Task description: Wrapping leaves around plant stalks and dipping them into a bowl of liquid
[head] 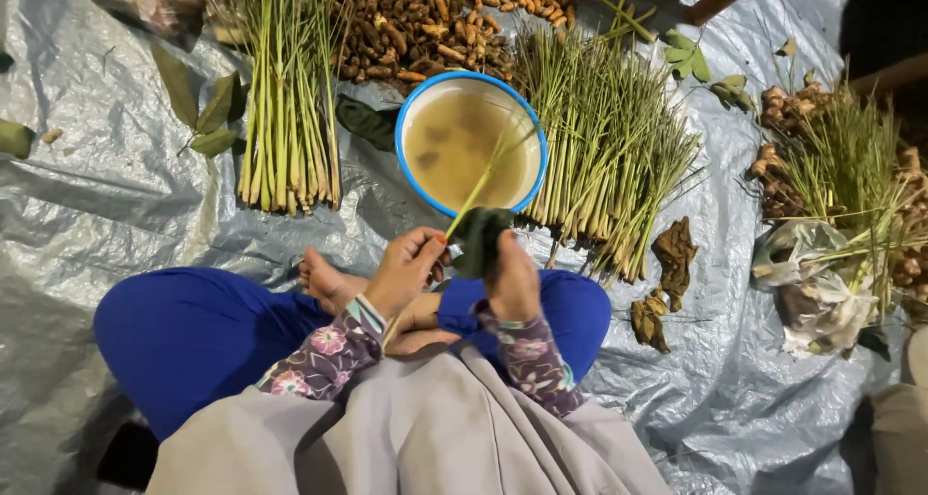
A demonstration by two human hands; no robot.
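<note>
My left hand (pixel 406 268) pinches a thin green lemongrass stalk (pixel 483 181) that slants up over the bowl. My right hand (pixel 512 280) grips a dark green cloth (pixel 478 239) wrapped around the stalk's lower part. Both hands hover above my crossed legs in blue trousers (pixel 184 335). Just beyond them stands a round bowl with a blue rim (pixel 404 118), filled with murky brownish water.
Rows of lemongrass lie left (pixel 285 108) and right (pixel 604 137) of the bowl on a grey plastic sheet (pixel 97 215). A heap of brown roots (pixel 425 21) sits behind. Ginger, more stalks and a plastic bag (pixel 817 282) lie far right. Loose leaves (pixel 208 103) are scattered.
</note>
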